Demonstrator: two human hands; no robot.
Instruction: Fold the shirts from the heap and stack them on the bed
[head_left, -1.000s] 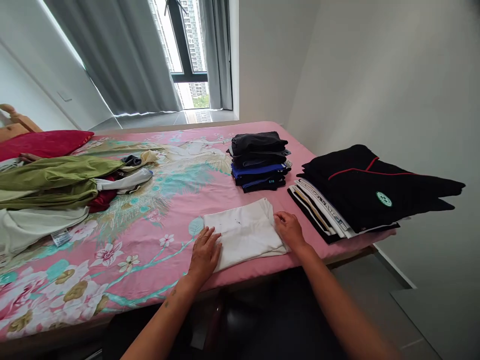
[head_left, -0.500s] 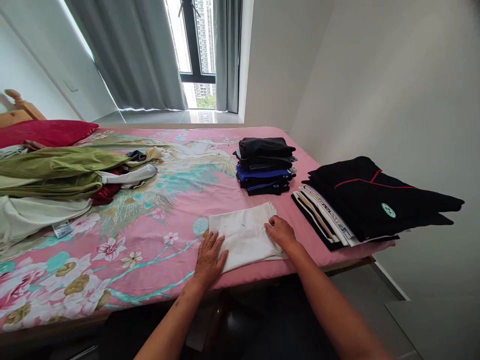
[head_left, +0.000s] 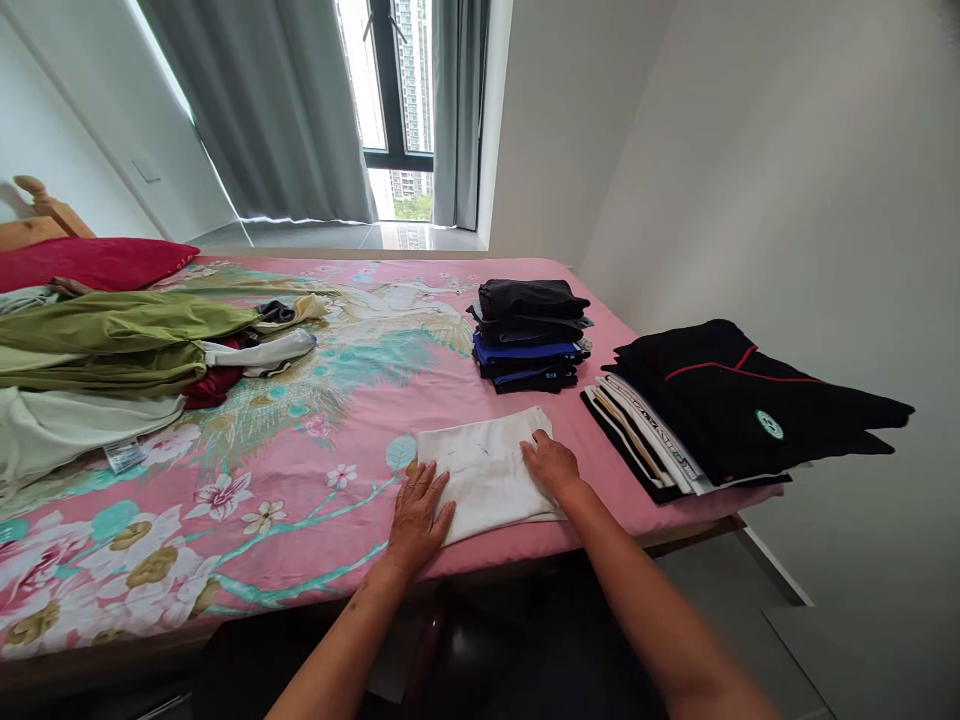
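A folded piece of white cloth point(head_left: 486, 478) with small dark marks on top lies near the bed's front edge; its garment type cannot be made out. My left hand point(head_left: 418, 512) rests flat at its left edge, fingers spread and pointing away from me. On its right part lies my right hand point(head_left: 553, 468), fingertips touching the top of the cloth with the fingers slightly bent. Neither hand appears to grip the fabric.
Beyond the cloth stands a stack of dark and blue folded clothes point(head_left: 531, 335). To the right, a black garment with red piping point(head_left: 720, 400) tops another pile, overhanging the bed edge. Loose clothes point(head_left: 120, 340) lie heaped at left, near a red pillow point(head_left: 97, 262).
My right hand has slid slightly left across the white cloth, in from its right edge. My left hand and the cloth stay about where they were.
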